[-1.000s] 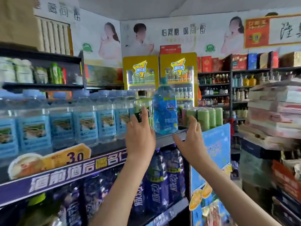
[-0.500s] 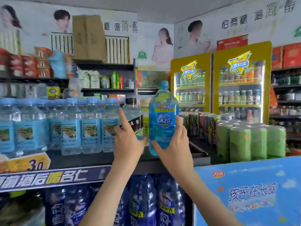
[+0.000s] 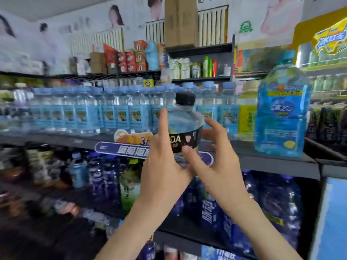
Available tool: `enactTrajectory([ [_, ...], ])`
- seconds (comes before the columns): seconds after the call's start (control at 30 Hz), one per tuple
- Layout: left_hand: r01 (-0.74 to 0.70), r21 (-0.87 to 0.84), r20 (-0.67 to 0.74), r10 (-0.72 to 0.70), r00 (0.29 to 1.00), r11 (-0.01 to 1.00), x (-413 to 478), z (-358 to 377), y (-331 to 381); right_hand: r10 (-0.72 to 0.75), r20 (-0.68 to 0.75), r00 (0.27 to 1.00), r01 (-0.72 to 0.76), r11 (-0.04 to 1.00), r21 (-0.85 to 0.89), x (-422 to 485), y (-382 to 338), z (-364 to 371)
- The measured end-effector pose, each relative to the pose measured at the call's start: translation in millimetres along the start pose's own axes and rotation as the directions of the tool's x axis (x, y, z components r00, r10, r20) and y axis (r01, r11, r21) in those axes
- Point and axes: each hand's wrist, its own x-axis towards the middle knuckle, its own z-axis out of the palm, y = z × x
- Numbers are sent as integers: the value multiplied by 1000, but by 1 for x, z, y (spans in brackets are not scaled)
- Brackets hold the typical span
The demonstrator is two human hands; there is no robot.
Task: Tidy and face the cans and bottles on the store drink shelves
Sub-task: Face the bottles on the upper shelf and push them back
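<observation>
A clear soda bottle (image 3: 185, 119) with a black cap and black label band is held up in front of the shelf edge (image 3: 272, 162). My left hand (image 3: 161, 166) grips its left side, index finger straight up along the bottle. On the bottle's right side is my right hand (image 3: 212, 162), thumb on the label and fingers curled around it. A large blue bottle (image 3: 281, 113) stands upright on the shelf to the right, apart from both hands. Behind runs a row of water bottles (image 3: 112, 113) with blue labels.
A yellow-labelled bottle (image 3: 247, 113) stands between the water row and the large blue bottle. A price tag (image 3: 131, 137) hangs on the shelf front. Dark blue bottles (image 3: 212, 212) fill the lower shelf. Boxes and packets crowd the upper shelves (image 3: 201, 53).
My right hand has let go of the large blue bottle, which now stands on the shelf. Both hands now hold the black-capped soda bottle, drawn forward from the row. The view has swung left.
</observation>
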Motion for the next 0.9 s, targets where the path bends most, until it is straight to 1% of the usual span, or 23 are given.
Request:
enactTrajectory([
  [0.07, 34, 69, 26, -36, 999, 997, -14, -27, -28, 58, 164, 985, -70, 996, 64, -6, -4, 36],
  [0.1, 51, 97, 40, -55, 998, 994, -21, -42, -42, 73, 208, 975, -88, 994, 65, -9, -7, 57],
  [0.2, 113, 146, 104, -129, 986, 983, -37, -93, -90, 90, 248, 965, -118, 988, 98, -24, -22, 126],
  [0.23, 136, 135, 125, -153, 980, 981, -42, -113, -108, 93, 248, 964, -123, 986, 110, -28, -28, 150],
  [0.33, 221, 19, 171, -221, 960, 975, -57, -186, -167, 121, 277, 953, -171, 971, 166, -39, -52, 230],
  [0.4, 276, 38, 188, -278, 942, 960, -68, -239, -208, 154, 295, 943, -220, 954, 205, -42, -67, 284],
  [0.47, 303, 152, 171, -327, 929, 941, -81, -290, -251, 175, 305, 936, -256, 934, 249, -43, -84, 338],
  [0.53, 302, 253, 140, -344, 929, 919, -89, -335, -291, 182, 319, 930, -277, 919, 282, -43, -100, 388],
  [0.67, 329, 370, 82, -383, 920, 869, -89, -403, -358, 209, 314, 926, -313, 891, 329, -34, -123, 470],
  [0.77, 357, 388, 14, -393, 919, 850, -82, -437, -405, 209, 300, 931, -310, 887, 343, -12, -132, 525],
  [0.9, 365, 378, -40, -379, 925, 851, -67, -467, -473, 163, 259, 952, -244, 917, 317, 26, -136, 602],
])
